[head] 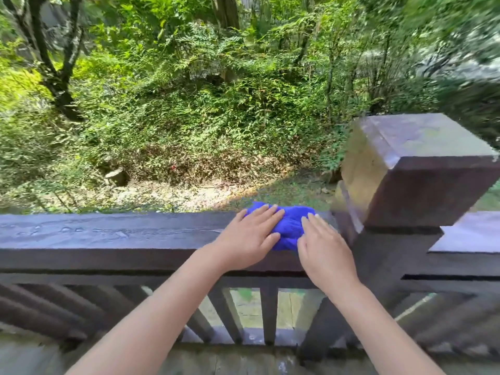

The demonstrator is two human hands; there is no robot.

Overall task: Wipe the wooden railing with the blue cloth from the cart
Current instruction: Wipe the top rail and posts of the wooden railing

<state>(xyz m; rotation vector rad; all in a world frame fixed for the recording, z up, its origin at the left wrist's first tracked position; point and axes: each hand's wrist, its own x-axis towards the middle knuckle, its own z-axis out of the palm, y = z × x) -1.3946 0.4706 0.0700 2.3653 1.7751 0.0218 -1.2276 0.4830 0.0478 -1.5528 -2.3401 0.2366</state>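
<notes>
A bunched blue cloth [290, 226] lies on the flat top of the dark wooden railing [108, 234], close to a thick square post. My left hand [250, 238] rests palm down on the cloth's left half, fingers spread. My right hand [323, 246] presses flat on its right half, beside the post. Both hands hold the cloth down against the rail; the middle of the cloth shows between them. The cart is not in view.
The square wooden post [411, 169] rises right of the cloth and blocks the rail there. Another rail section [470, 234] continues to the right. Slanted and upright balusters [267, 312] stand below. Beyond the railing lies a slope of green bushes and trees.
</notes>
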